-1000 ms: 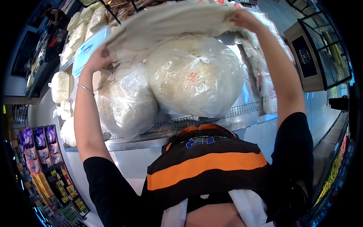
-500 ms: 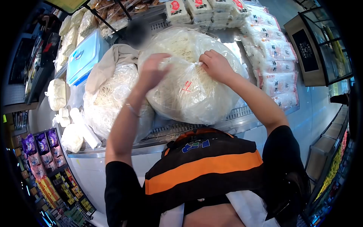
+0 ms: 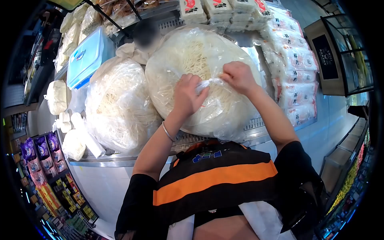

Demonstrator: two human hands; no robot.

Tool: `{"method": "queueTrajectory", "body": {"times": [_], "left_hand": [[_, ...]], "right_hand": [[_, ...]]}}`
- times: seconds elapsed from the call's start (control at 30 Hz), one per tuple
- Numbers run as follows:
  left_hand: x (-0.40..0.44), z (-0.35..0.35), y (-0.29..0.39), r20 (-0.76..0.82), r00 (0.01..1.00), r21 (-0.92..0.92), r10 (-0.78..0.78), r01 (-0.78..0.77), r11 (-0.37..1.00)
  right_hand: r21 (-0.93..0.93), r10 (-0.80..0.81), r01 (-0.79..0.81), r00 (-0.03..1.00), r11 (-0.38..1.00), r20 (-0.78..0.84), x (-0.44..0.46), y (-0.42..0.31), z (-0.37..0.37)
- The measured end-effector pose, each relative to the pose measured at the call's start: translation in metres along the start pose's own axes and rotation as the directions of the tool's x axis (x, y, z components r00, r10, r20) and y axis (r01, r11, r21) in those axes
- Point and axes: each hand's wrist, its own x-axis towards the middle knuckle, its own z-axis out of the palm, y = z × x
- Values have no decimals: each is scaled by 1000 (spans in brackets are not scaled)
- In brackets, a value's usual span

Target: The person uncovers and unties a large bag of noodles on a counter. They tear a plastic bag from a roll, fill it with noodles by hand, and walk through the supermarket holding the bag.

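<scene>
A large clear plastic bag of pale noodles (image 3: 196, 56) lies on the metal counter in front of me. Its gathered plastic is stretched between my two hands. My left hand (image 3: 188, 93) is closed on the left end of the twisted plastic, thumb towards me. On the other end, my right hand (image 3: 239, 77) pinches the plastic with curled fingers. To the left sits a second plastic bag of noodles (image 3: 118, 108), with a beige cloth (image 3: 132, 53) behind it.
A blue lidded container (image 3: 89, 56) stands at the back left. White printed packets (image 3: 297, 76) are stacked along the right, with more packs (image 3: 218, 10) at the back. White plastic rolls (image 3: 89, 138) lie at the front left. The counter's metal edge (image 3: 116, 162) runs before me.
My left hand has come down and right from above the bag's left side and now grips the gathered plastic. The beige cloth no longer drapes over the left bag; it is bunched behind it.
</scene>
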Motion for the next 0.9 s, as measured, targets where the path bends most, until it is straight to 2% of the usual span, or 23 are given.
{"method": "queueTrajectory", "body": {"times": [0.03,0.13,0.17,0.23,0.37,0.43,0.5,0.53,0.9], "left_hand": [[2,0,0,2,1000,0,20,-20,1000],[8,-3,2,71,997,8,-7,7,1000],[7,-2,1,67,998,9,-15,14,1000],[8,-1,-1,50,999,-29,-11,12,999],[7,-1,-5,53,998,-12,-44,45,999],[6,1,-10,38,999,-14,-2,2,1000],[5,-2,-9,113,991,11,-71,70,997],[5,-4,-9,94,991,43,-97,93,995],[0,-6,-9,96,986,-45,-133,137,990]], "right_hand": [[3,-1,1,1000,1000,6,-1,6,-1],[-32,91,-97,985,995,-149,-3,22,2],[-28,89,-93,986,995,-142,-6,25,8],[59,262,-255,944,965,-200,-8,28,18],[73,317,-309,912,948,-259,-9,33,27],[100,361,-347,900,932,-245,-8,34,29],[124,371,-351,893,928,-254,-13,42,34],[142,378,-353,893,925,-245,-15,45,35],[222,371,-324,902,920,-220,-16,50,40]]}}
